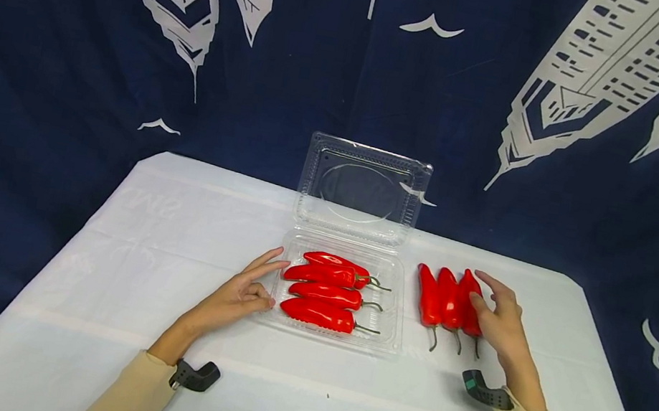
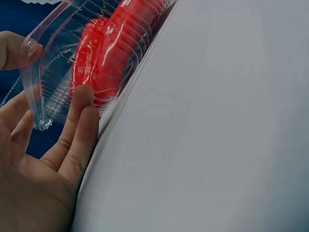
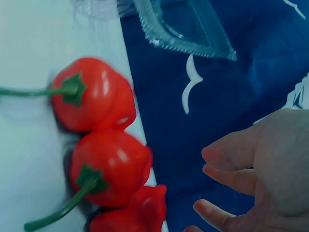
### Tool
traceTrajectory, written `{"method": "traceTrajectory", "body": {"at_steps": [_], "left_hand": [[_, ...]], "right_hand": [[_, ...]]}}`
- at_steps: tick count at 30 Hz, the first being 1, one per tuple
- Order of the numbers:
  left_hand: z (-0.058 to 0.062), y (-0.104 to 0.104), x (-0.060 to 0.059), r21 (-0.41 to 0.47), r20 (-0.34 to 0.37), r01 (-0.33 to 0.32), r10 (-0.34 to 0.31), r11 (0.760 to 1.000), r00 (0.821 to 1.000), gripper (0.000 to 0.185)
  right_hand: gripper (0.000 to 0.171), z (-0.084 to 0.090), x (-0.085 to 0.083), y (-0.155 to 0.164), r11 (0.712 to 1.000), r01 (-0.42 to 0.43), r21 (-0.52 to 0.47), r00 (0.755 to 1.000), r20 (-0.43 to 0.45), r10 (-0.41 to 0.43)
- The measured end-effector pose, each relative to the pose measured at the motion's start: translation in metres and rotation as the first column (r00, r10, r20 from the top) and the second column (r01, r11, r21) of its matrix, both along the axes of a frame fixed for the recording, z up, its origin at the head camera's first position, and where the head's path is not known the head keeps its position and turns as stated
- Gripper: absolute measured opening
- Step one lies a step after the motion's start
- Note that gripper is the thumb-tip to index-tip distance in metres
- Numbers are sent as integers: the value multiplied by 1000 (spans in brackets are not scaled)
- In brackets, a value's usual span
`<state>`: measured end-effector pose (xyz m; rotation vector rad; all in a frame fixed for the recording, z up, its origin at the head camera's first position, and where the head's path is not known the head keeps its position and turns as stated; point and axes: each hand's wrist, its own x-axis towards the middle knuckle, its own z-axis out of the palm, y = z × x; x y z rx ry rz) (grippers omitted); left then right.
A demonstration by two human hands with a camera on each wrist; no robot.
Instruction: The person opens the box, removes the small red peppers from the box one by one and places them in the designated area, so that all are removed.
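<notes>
A clear plastic clamshell box (image 1: 395, 318) stands open at the table's middle, its lid (image 1: 362, 189) upright behind it. Several red peppers (image 1: 324, 292) lie side by side inside, stems to the right. My left hand (image 1: 257, 286) rests at the box's left edge with relaxed fingers. In the left wrist view its fingers (image 2: 82, 116) touch the ribbed wall of the box (image 2: 53, 63), with the peppers (image 2: 111, 53) behind it. Three more red peppers (image 1: 444, 301) lie on the table right of the box. My right hand (image 1: 492, 309) hovers over the rightmost one with loose fingers. The right hand (image 3: 260, 164) is apart from the peppers (image 3: 96, 96).
A white cloth covers the table (image 1: 162, 265), with bare surface left of and in front of the box. A dark blue curtain with white building prints (image 1: 132, 56) hangs behind. Black wrist straps (image 1: 196, 374) sit on both cream sleeves.
</notes>
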<state>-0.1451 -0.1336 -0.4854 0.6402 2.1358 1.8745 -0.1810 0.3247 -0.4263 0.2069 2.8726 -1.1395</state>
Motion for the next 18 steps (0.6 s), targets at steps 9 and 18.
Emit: {"method": "traceTrajectory", "body": {"at_steps": [9,18], "left_hand": [[0,0,0,4,0,3,-3,1000,1000,69],[-1,0,-1,10,-3,9,-9,1000,1000,70]], "right_hand": [[54,16,11,-21,997,-74,16,991,-108,75],[50,15,17,-43,983,-182,-2,968,-176,179]]}}
